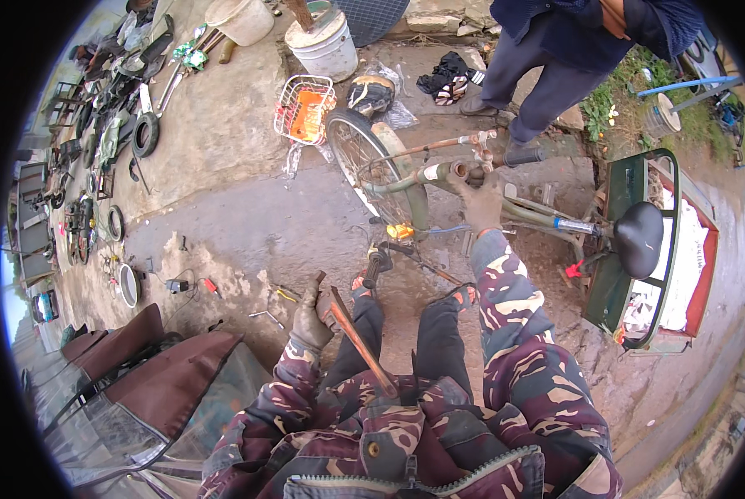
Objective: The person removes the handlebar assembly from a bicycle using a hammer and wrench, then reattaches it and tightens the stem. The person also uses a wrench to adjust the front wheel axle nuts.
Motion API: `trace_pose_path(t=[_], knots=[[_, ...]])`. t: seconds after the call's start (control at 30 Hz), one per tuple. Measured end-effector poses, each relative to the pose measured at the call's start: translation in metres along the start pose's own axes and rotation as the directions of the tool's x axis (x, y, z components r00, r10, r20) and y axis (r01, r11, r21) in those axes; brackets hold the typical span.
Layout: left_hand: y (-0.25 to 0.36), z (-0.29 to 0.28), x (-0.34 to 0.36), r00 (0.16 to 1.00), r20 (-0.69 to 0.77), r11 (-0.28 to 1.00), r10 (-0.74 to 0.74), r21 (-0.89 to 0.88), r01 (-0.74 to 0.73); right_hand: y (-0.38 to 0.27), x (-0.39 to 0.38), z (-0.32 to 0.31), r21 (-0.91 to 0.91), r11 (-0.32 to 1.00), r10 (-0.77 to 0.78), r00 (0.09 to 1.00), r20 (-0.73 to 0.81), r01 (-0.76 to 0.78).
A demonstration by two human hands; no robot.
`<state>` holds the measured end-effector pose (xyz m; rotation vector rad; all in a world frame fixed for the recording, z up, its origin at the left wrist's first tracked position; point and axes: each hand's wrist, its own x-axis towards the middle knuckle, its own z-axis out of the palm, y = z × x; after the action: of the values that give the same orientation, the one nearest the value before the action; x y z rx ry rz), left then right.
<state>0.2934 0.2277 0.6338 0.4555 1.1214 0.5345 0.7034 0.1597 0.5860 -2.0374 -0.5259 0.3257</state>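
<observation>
My gloved left hand (310,323) grips a hammer with a worn wooden handle (362,353), held over my legs; a short dark metal piece sticks up from the same hand. My gloved right hand (476,200) holds the rusty front tube of a green tricycle frame (426,179), which leans on its side with a spoked front wheel (347,145). Below the frame lie the handlebar parts (376,262) and a yellow-orange object (400,231). A black saddle (638,241) sits before a green box (605,299) at the right.
Another person (530,66) stands beyond the frame. A white bucket (322,58), an orange-lined wire basket (293,116) and bundles lie ahead. Old tyres (146,133), several tools (285,293) and scrap spread leftward. Brown sheeting with clear plastic (164,387) is at my lower left.
</observation>
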Motion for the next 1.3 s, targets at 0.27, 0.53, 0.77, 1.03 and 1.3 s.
trace_pose_path(t=[0.27,0.53,0.77,1.03,1.3], knots=[[0.008,-0.039,0.0,0.993,0.029,0.971,-0.113,-0.21,0.116,0.01,0.001,-0.03,-0.14,0.972,-0.174,0.98,0.1,0.187],[0.007,-0.04,-0.002,0.956,0.293,1.0,0.006,-0.028,0.002,0.001,0.021,-0.024,-0.142,0.986,-0.054,0.97,0.237,0.09],[0.011,-0.031,-0.003,0.981,0.179,0.991,-0.077,-0.095,0.096,0.008,0.018,-0.022,-0.164,0.959,-0.192,0.957,0.217,0.23],[0.004,-0.048,0.003,0.966,0.257,0.994,0.007,-0.105,0.021,0.001,0.017,-0.038,0.056,0.995,0.062,0.963,0.263,-0.08],[0.002,-0.035,-0.002,0.998,0.045,0.973,-0.049,-0.223,0.057,-0.005,0.026,-0.015,-0.531,0.818,-0.108,0.967,0.232,0.219]])
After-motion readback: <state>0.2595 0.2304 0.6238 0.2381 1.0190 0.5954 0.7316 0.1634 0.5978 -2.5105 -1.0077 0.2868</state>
